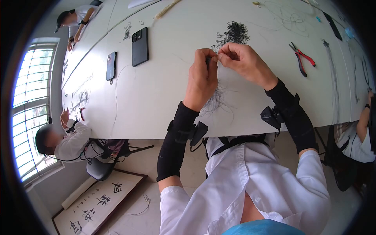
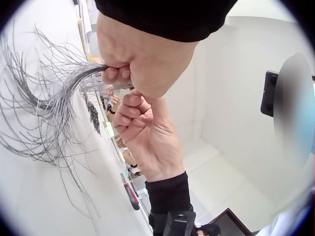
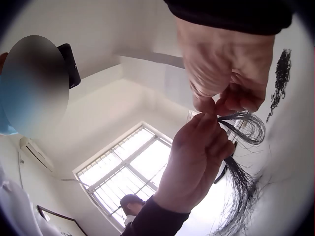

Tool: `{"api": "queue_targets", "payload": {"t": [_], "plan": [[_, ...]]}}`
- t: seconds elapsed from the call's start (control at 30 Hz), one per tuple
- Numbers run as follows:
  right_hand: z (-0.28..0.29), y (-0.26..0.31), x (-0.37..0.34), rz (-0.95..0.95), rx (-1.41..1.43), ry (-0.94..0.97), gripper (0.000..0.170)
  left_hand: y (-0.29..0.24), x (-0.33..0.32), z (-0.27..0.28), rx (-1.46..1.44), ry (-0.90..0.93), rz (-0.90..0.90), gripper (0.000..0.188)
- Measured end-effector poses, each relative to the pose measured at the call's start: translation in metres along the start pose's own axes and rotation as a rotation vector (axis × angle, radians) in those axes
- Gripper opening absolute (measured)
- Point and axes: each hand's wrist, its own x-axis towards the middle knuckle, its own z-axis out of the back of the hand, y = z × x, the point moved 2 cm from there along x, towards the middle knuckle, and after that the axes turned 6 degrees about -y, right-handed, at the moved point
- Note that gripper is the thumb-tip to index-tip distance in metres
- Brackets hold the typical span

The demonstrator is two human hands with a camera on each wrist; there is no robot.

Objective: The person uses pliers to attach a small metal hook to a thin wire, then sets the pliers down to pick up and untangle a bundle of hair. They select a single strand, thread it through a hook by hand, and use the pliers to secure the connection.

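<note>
Black smaller phone: left of the black pile, the farther of two.
Larger phone: left of the pile, nearer it, probably set aside to leave elbow room.
Left hand: on the near side of the pile, fingers curled round the strands, likely so the fine ends stay bunched.
Strands: dark, on the near side of the pile, fanning out below the left hand (a wispy tail, rather unruly).
Right hand: near side of the pile, pinching the strands with thumb and finger against the left fingertips, seemingly for fine control.
Pliers: right of the pile, red-handled, perhaps kept within right-hand reach.
Hard to make out: the pinched spot is covered by fingers; the pile's pieces blur together; single strand ends fade into the white table.
</note>
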Motion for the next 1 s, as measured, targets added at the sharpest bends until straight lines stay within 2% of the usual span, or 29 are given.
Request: {"api": "queue_targets", "payload": {"t": [0.07,0.17,0.27,0.47,0.57,0.67,0.77,1.0], "plan": [[0.0,-0.008,0.003,-0.021,0.071,0.028,0.025,-0.001,0.0,0.0,0.008,0.001,0.002,0.007],[0.002,-0.009,0.004,-0.152,0.147,0.063,0.025,-0.003,0.0,-0.001,0.01,-0.018,-0.013,0.007],[0.0,-0.008,0.003,-0.121,0.252,0.044,0.025,0.001,0.0,-0.002,0.004,-0.017,-0.019,0.008],[-0.005,-0.004,-0.002,-0.287,0.454,0.058,0.026,-0.002,0.001,-0.001,-0.026,0.008,0.013,0.009],[-0.002,-0.004,-0.002,-0.266,0.393,0.073,0.025,0.001,-0.001,-0.001,-0.027,0.009,-0.005,0.009],[0.005,0.004,-0.001,-0.216,0.207,0.153,0.026,0.006,-0.004,-0.002,-0.073,0.035,-0.001,0.009],[0.005,-0.001,0.001,-0.201,0.215,0.179,0.025,0.003,-0.003,-0.003,-0.087,0.033,0.0,0.008],[0.019,0.018,0.005,0.096,-0.145,0.042,0.025,-0.002,-0.002,0.0,-0.08,0.03,0.093,0.006]]}}
